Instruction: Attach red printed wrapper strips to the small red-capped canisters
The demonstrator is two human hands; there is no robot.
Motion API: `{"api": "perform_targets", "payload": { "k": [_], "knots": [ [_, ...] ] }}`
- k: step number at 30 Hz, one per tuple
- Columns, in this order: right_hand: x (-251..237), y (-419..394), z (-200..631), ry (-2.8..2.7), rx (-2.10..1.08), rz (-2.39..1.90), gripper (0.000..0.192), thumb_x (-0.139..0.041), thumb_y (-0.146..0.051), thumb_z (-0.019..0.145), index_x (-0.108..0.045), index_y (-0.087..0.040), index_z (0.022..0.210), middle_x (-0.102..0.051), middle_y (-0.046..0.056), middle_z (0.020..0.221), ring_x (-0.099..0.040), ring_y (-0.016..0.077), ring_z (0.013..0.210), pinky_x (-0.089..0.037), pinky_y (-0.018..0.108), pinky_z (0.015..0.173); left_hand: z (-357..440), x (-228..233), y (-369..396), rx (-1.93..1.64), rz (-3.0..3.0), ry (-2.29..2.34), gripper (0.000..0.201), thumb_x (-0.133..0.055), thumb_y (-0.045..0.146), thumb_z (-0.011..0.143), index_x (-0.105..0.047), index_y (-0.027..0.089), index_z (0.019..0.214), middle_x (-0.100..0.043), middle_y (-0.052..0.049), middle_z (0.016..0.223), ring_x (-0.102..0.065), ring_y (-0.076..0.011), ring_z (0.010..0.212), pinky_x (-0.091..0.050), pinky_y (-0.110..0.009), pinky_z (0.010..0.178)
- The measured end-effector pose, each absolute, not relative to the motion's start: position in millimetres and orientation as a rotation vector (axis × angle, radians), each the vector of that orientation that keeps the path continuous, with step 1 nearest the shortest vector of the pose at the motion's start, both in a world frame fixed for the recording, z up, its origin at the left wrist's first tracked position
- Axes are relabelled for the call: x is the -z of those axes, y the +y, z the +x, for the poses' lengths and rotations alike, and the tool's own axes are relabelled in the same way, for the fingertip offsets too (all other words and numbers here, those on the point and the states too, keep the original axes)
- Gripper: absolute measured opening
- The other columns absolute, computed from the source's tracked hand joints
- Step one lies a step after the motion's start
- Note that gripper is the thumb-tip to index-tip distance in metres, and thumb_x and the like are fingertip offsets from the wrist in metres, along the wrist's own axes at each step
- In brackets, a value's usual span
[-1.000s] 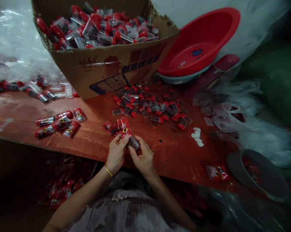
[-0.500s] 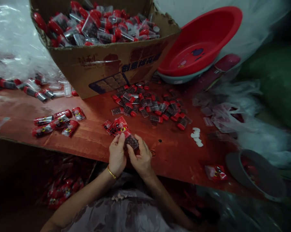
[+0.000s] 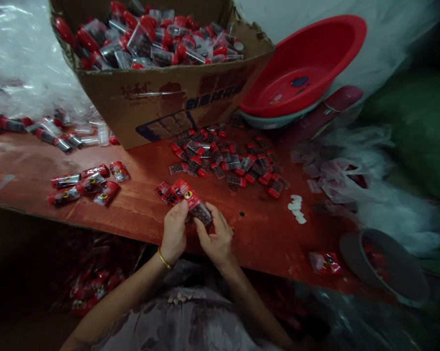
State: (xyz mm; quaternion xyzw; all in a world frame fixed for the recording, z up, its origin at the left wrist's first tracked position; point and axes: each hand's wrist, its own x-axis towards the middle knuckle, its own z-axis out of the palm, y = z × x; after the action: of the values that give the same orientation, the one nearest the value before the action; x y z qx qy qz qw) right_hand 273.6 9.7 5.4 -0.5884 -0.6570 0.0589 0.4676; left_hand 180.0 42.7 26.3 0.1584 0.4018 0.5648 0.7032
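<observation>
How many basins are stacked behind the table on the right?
2: a red basin tilted on top, and a pale one beneath, showing only its rim. More may be hidden underneath.

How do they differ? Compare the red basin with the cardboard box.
The red basin is round, glossy plastic; the cardboard box is brown, square-cornered, with printed sides. The basin leans tilted and holds almost nothing; the box sits flat, heaped with red-capped clear tubes. Both stand open at the back of the red table.

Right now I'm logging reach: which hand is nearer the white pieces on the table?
Right. The right hand lies left of the white pieces; the left hand is farther left still.
</observation>
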Motion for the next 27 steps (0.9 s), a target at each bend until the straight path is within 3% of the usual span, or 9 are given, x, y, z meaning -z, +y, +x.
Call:
{"api": "perform_targets", "payload": {
  "k": [9,22,27],
  "knots": [
    [-11.5,12.4,271.6,-1.568,-0.292,-1.449,0.030,-0.056,-0.023,0.082,-0.054,-0.020,0.112,-0.067,0.008,0.101,-0.065,0.0192,0.091,-0.053,0.032,0.081,174.5,-26.6,54.5,-1.169,0.471,0.919,0.028,-0.080,0.033,0.054,-0.067,0.013,0.068,-0.067,0.001,0.064,-0.056,-0.0080,0.056,-0.045,-0.021,0.061],
    [-7.8,10.6,266.8,-1.422,-0.390,-1.438,0.036,-0.055,-0.027,0.084,-0.052,-0.022,0.119,-0.066,0.007,0.112,-0.064,0.0195,0.100,-0.053,0.032,0.085,190.6,-26.6,44.4,-1.198,0.593,0.866,0.026,-0.073,0.035,0.066,-0.071,0.016,0.083,-0.071,-0.004,0.082,-0.062,-0.0118,0.072,-0.046,-0.024,0.075],
    [-19.2,14.0,274.9,-1.484,-0.344,-1.463,0.033,-0.056,-0.028,0.083,-0.054,-0.022,0.115,-0.069,0.005,0.103,-0.067,0.0180,0.091,-0.054,0.030,0.081,181.6,-28.5,50.5,-1.229,0.616,0.871,0.030,-0.069,0.044,0.069,-0.070,0.015,0.074,-0.067,-0.001,0.070,-0.058,-0.0110,0.066,-0.045,-0.023,0.069]
  ]
}}
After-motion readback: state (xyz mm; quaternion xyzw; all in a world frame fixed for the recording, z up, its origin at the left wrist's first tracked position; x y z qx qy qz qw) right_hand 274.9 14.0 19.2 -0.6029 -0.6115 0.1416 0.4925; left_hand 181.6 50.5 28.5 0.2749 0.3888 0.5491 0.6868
